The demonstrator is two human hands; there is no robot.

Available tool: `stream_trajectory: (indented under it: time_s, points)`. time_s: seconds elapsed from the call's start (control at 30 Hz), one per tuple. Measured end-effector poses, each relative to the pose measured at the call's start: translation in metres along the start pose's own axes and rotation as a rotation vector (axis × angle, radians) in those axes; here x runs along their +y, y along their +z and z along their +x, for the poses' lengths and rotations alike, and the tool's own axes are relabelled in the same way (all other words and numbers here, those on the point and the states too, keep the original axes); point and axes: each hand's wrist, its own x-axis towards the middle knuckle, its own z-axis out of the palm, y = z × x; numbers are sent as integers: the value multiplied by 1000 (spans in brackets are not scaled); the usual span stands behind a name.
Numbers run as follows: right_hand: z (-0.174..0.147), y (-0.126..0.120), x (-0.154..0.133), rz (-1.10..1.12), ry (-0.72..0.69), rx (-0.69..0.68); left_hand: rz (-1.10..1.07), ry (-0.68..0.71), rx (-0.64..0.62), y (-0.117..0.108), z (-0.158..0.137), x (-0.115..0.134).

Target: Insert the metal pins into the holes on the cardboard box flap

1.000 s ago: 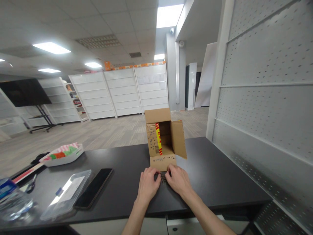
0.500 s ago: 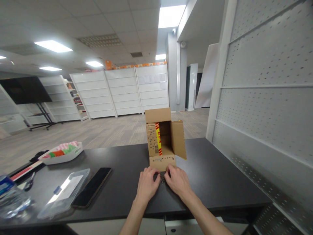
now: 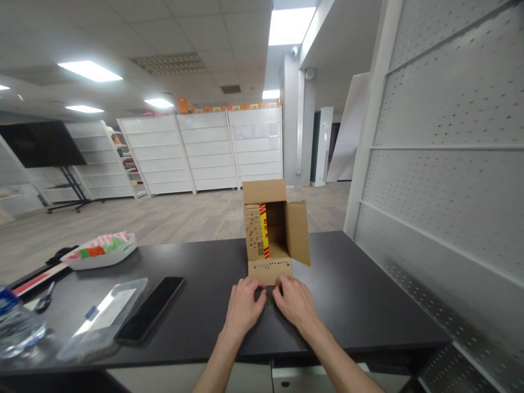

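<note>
An open cardboard box (image 3: 255, 232) stands on the dark table, its opening facing me and its flaps spread. The lower front flap (image 3: 270, 266) has a row of small dark holes. Just in front of that flap, my left hand (image 3: 244, 301) and my right hand (image 3: 295, 299) rest on the table with curled fingers. Between the two thumbs is a small bundle of thin rod-like pieces (image 3: 269, 298), too small to name more exactly. Both hands close in on this bundle from either side. Some fingertips are hidden behind the knuckles.
To the left lie a black phone (image 3: 151, 310), a clear plastic case (image 3: 107, 316) and a water bottle (image 3: 18, 322). A white basket (image 3: 117, 257) with colourful cloth is farther back. A perforated white panel (image 3: 442, 191) borders the table's right side.
The view has shifted slightly, so the things on the table appear a little farther left. Both hands stay curled around the thin pieces in front of the box.
</note>
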Motion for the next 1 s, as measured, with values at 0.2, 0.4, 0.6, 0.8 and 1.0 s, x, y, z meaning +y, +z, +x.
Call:
stream_trajectory:
  time_s: [0.2,0.4,0.6,0.8,1.0]
  points:
    - [0,0,0,6,1,7,-2,5,0,1,0,-1]
    - [0,-3,-1,-2,11,-5,-10,8,-1,2,1,-3]
    - [-1,-2,0,-17,11,3,2,19,-1,2,1,-2]
    - [-1,-3,-1,-16,8,9,19,19,-15,0,1,-2]
    - [-1,-4,-2,-21,14,-1,12,18,-19,1,1,-2]
